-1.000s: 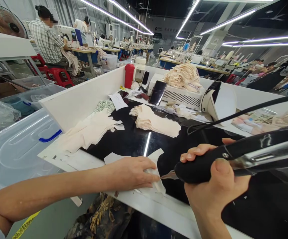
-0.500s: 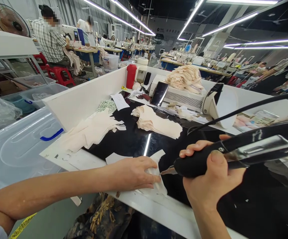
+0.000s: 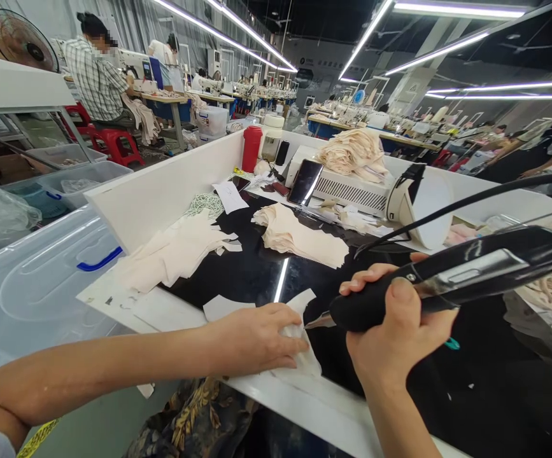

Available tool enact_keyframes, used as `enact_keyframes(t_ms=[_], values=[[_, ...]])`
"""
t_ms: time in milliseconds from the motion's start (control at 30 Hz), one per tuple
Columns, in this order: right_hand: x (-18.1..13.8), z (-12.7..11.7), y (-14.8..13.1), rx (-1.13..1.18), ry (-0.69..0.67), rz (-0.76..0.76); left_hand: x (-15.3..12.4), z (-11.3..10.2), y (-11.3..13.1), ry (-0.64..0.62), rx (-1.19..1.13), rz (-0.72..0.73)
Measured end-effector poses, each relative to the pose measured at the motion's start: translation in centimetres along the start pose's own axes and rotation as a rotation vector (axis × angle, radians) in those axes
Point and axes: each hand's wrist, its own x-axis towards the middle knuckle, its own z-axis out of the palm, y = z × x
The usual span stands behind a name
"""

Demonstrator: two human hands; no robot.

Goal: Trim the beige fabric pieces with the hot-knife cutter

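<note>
My left hand (image 3: 256,337) lies flat on a pale fabric piece (image 3: 299,331) at the near edge of the black worktop (image 3: 256,273), fingers stretched out and pressing it down. My right hand (image 3: 400,337) grips the black handle of a corded hot-knife cutting tool (image 3: 447,277). The tool's thin metal tip (image 3: 318,321) touches the fabric just right of my left fingertips. A black cable (image 3: 471,203) runs from the tool to the right.
Two stacks of cream fabric pieces (image 3: 180,251) (image 3: 299,235) lie further back on the worktop. A white machine box (image 3: 347,184), a phone (image 3: 305,181), a red flask (image 3: 251,147) and a white lamp (image 3: 419,197) stand behind. Clear plastic bins (image 3: 32,280) sit left. A person sews at far left.
The tool and my right hand have lifted and shifted slightly left along the fabric. My left hand stays pressed on the piece.
</note>
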Motion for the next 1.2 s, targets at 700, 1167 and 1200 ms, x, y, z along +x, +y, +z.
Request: enact_keyframes(t_ms=[700,1167,1200], values=[[-0.4,-0.6,-0.1,0.021,-0.018,0.003,2.6,-1.8,-5.7,-0.172,-0.14,0.133],[-0.5,-0.4,-0.4,-0.004,-0.005,0.013,1.6,-2.5,-5.9,-0.176,-0.21,0.125],[-0.5,-0.4,-0.5,-0.007,-0.006,0.012,1.5,-2.4,-5.9,-0.183,-0.207,0.125]])
